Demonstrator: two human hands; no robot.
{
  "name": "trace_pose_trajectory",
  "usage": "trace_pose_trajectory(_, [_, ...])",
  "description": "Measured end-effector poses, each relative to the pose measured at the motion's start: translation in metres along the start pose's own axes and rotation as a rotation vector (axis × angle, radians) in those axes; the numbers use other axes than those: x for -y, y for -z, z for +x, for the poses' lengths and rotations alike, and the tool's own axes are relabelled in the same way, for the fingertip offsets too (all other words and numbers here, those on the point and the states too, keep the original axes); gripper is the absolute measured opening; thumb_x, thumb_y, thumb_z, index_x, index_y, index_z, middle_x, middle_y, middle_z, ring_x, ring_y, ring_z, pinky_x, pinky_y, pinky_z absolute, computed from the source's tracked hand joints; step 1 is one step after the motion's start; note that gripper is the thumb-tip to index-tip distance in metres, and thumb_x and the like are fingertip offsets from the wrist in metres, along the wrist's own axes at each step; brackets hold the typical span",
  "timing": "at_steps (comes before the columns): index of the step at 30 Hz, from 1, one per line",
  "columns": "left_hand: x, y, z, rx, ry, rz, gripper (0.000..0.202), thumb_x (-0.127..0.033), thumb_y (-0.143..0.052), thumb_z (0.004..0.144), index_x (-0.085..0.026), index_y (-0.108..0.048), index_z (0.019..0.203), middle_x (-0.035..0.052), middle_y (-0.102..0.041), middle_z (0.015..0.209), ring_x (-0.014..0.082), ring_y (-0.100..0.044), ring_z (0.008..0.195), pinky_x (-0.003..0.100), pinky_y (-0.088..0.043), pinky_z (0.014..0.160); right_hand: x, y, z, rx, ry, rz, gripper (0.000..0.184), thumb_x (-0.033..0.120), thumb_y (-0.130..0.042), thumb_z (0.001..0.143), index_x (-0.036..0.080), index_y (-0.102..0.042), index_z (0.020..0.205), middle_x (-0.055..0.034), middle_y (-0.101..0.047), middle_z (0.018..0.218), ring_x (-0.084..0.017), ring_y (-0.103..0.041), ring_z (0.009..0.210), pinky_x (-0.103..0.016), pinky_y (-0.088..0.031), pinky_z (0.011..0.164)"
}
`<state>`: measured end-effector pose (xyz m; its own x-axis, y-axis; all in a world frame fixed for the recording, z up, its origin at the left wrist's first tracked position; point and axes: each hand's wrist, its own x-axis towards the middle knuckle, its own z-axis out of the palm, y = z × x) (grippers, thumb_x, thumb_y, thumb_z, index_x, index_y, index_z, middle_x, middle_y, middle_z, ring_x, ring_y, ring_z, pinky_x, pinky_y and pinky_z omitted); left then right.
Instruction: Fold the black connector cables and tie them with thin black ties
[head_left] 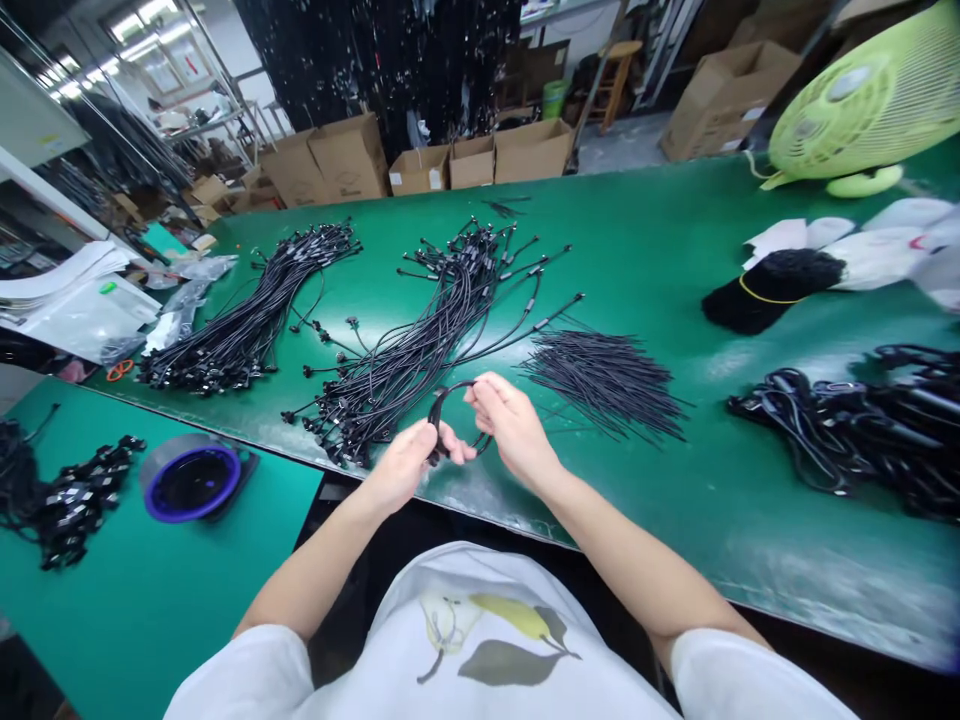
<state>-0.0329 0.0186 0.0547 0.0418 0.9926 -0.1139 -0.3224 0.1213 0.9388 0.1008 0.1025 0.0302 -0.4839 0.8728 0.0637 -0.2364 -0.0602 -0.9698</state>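
Note:
Near the table's front edge, a black cable is bent into a loop between my two hands. My left hand is closed around the gathered part of it, thumb on top. Pinching the other side of the loop is my right hand, its fingertips pressed together. Just beyond my hands spreads a pile of black cables with small connectors at their ends. To the right of my right hand lies a heap of thin black ties. Whether a tie is in my fingers is too small to make out.
A second cable bundle lies further left on the green table. At right are coiled cables, a banded black bundle and a green fan. A purple-rimmed tape roll sits on the lower left table.

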Motion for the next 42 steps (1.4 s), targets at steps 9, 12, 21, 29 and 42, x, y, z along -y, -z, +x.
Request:
trace_pose_trajectory(9, [0.030,-0.006,-0.007,-0.105,0.067,-0.068,0.045,-0.059,-0.067,0.078,-0.017,-0.052,0.070,-0.0036,-0.047,0.062,0.0113,-0.048,0.060,0.034,-0.048,0.077,-0.003,-0.007,-0.019,0.143,-0.242,0.256,0.049,0.062,-0.068,0.075,0.022,-0.057,0.101,-0.0003,-0.056,0.081,-0.010,-0.050,0.062,-0.020,-0.041,0.047])
trace_pose_trajectory(12, [0.034,-0.006,-0.014,-0.011,0.154,-0.059,0.045,-0.059,-0.069,0.076,-0.016,-0.055,0.071,-0.0019,-0.050,0.064,0.0118,-0.050,0.063,0.033,-0.047,0.076,-0.006,-0.005,-0.028,0.316,-0.292,0.125,0.058,0.067,-0.064,0.076,0.022,-0.059,0.113,-0.0038,-0.063,0.086,-0.011,-0.056,0.063,-0.018,-0.041,0.046])
trace_pose_trajectory(21, [0.039,-0.007,-0.023,0.051,0.355,-0.163,0.030,-0.028,-0.080,0.070,-0.017,-0.063,0.092,0.0028,-0.066,0.087,0.0159,-0.061,0.086,0.033,-0.046,0.085,-0.016,-0.004,-0.033,0.376,-0.463,0.132,0.057,0.070,-0.058,0.078,0.015,-0.067,0.093,0.0009,-0.057,0.063,-0.004,-0.039,0.043,-0.016,-0.031,0.038])
trace_pose_trajectory(29, [0.053,-0.007,-0.048,-0.032,0.493,-0.188,0.026,-0.013,-0.063,0.069,-0.018,-0.067,0.094,0.0054,-0.071,0.096,0.0217,-0.064,0.095,0.042,-0.041,0.098,-0.023,-0.012,-0.039,0.448,-0.192,-0.055,0.028,0.043,-0.072,0.072,0.017,-0.066,0.064,-0.0065,-0.066,0.105,-0.019,-0.060,0.094,-0.031,-0.049,0.082])
trace_pose_trajectory(42, [0.056,0.000,-0.038,0.302,0.466,0.053,0.027,-0.015,-0.056,0.067,-0.014,-0.068,0.092,0.0076,-0.067,0.097,0.0189,-0.056,0.092,0.029,-0.041,0.073,-0.015,-0.004,-0.041,0.468,-0.322,-0.081,0.029,0.044,-0.057,0.084,0.016,-0.064,0.086,-0.0044,-0.069,0.090,-0.014,-0.063,0.076,-0.029,-0.052,0.075])
